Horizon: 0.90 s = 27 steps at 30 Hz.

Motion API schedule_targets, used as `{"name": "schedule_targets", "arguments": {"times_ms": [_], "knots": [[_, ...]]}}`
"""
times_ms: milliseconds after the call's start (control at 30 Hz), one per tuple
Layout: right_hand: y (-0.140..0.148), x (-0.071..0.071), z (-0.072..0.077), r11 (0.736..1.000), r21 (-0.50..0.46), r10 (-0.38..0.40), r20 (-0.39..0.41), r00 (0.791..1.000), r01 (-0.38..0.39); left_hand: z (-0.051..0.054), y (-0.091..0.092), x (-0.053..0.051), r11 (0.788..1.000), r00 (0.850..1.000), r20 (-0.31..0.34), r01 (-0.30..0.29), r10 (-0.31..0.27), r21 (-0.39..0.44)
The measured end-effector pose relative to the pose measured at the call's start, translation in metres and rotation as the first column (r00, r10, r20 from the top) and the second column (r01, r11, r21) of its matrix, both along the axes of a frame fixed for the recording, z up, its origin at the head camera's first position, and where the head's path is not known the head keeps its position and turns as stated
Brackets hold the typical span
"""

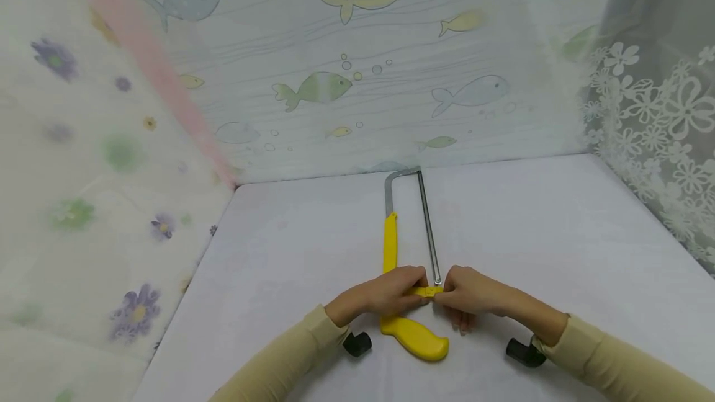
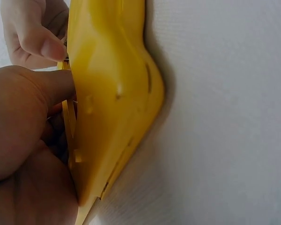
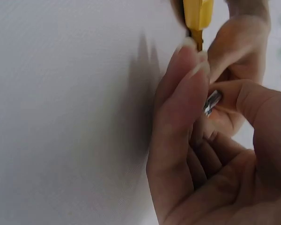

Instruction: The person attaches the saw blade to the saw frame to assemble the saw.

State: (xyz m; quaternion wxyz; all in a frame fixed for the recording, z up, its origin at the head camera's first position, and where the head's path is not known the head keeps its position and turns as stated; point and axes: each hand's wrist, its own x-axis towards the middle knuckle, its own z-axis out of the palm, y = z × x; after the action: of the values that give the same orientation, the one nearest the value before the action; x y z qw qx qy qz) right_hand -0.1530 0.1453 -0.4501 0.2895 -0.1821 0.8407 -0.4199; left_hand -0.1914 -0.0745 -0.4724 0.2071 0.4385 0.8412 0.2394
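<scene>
A hacksaw with a yellow handle and a grey metal frame lies on the white surface, its bow end pointing away from me. Its blade runs along the right side to a yellow blade holder. My left hand grips the yellow part by the holder, thumb inside the frame in the left wrist view. At the holder's right end, my right hand pinches a small shiny metal nut between thumb and forefinger. Fingers hide most of the nut. The yellow grip rests nearest me.
The white tabletop extends around the saw. Fish-printed fabric hangs behind it, flowered fabric at the left and lace at the right. Black devices sit under both wrists.
</scene>
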Motion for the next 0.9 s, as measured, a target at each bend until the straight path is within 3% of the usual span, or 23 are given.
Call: {"name": "schedule_targets", "arguments": {"times_ms": [267, 400, 633, 767, 900], "knots": [[0.009, -0.002, 0.001, 0.998, -0.057, 0.001, 0.013, 1.0, -0.001, 0.0, 0.001, 0.0, 1.0, 1.0, -0.004, 0.013, -0.013, 0.014], [0.015, -0.005, 0.0, 0.989, -0.139, 0.067, 0.06, 0.996, -0.058, 0.001, 0.001, 0.0, 1.0, 1.0, 0.009, 0.009, -0.009, 0.011], [0.029, -0.018, -0.011, 0.91, -0.371, 0.259, 0.167, 0.951, -0.182, 0.004, -0.001, -0.001, 1.0, 1.0, 0.02, -0.012, 0.012, 0.013], [0.034, -0.023, -0.019, 0.875, -0.447, 0.306, 0.21, 0.929, -0.187, 0.004, 0.0, -0.001, 1.0, 1.0, 0.021, -0.013, 0.012, 0.02], [0.038, -0.025, -0.026, 0.856, -0.485, 0.33, 0.248, 0.911, -0.178, 0.002, 0.001, -0.001, 1.0, 0.999, 0.039, -0.011, 0.01, 0.026]]}}
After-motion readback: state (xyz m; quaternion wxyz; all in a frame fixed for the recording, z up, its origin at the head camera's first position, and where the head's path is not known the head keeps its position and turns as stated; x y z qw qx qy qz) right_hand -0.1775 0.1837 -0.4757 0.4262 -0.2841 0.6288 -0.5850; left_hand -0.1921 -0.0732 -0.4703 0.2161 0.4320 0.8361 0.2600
